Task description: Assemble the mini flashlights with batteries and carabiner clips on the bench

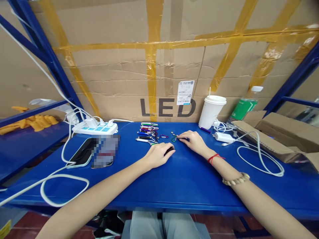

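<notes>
- While the left hand (158,155) curls just to the near right of the row of slim, metallic, multicoloured cylinders with small clips (144,133) on the blue table (189,181), its thumb and fingers pinch a small dark object (169,150), mostly hidden by them.
- To the right of that row, the right hand (193,141) rests low, fingertips drawn close together at the end of the green, loop-shaped metal clip (173,138); whether they grip it or only touch it, I cannot tell.
- A light pinch at the clip's edge would probably serve best, since a broad grasp could cover the loop.
- Between the row and the green clip lies a purplish, loop-shaped clip (163,136); the right fingers should clear it so that the two loops do not snag.
- Small, silvery bits (172,132), right of the row and just beyond the green clip, look easy to flick away, so a short, slow movement seems wise.
- The left wrist is best tilted gently: its knuckles sit very near the row's closest cylinder and might knock the row askew.
</notes>
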A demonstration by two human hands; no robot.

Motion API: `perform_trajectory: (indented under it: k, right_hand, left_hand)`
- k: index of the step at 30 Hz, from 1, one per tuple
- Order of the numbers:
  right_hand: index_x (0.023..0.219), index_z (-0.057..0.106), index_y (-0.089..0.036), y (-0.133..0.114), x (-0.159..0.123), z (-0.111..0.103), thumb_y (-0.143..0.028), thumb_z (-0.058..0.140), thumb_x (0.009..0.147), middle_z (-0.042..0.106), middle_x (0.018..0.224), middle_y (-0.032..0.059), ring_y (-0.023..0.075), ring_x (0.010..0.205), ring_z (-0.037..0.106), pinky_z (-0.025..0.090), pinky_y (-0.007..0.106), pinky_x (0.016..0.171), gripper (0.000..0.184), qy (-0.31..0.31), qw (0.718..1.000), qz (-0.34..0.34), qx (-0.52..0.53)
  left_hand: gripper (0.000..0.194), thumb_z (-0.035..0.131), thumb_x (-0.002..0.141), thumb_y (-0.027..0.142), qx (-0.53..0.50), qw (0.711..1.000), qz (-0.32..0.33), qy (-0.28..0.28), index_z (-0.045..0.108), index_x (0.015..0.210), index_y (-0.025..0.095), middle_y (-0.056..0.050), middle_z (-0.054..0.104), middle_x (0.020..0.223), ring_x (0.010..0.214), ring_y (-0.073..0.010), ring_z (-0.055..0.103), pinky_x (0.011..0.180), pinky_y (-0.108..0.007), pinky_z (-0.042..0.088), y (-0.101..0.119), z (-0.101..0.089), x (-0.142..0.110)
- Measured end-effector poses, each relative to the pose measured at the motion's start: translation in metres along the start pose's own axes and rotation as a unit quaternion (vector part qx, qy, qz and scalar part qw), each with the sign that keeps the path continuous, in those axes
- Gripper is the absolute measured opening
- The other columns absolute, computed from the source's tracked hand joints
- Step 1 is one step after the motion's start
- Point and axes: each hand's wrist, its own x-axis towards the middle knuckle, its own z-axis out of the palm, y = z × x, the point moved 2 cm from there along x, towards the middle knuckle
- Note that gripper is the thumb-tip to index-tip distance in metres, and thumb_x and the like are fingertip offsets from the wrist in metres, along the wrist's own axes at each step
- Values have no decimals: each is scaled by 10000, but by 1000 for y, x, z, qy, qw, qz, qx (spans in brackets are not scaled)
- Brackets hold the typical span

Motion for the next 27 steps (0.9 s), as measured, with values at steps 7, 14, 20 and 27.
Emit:
perform_trajectory:
  k: [7,14,20,27]
  right_hand:
    - [909,694,-222,-3,-1,2,-261,585,799,701,948,22,198,854,600,454,322,750,160,14,999,32,16]
    - [901,702,-209,-18,-2,1,-297,623,766,687,888,47,175,780,581,430,284,687,180,13,998,48,46]
    - [839,712,-231,-29,-4,-4,-374,655,733,698,842,10,132,712,580,420,240,653,187,8,997,54,47]
    - [787,701,-216,-32,-6,-4,-403,619,756,697,826,8,124,702,581,404,228,617,207,4,996,69,63]
  left_hand:
    - [256,366,906,355,50,998,27,-26,562,974,205,-45,662,870,793,-174,630,709,-254,458,4,0,-3]
    - [288,321,918,341,87,989,103,-67,559,949,182,-63,660,840,771,-185,629,710,-263,452,13,-4,-5]
    - [280,308,919,323,91,989,105,-57,553,958,194,-47,659,822,732,-161,625,703,-245,455,11,-2,-4]
    - [268,313,919,317,115,985,104,-78,547,978,199,-43,665,845,735,-158,626,690,-236,449,11,0,-3]
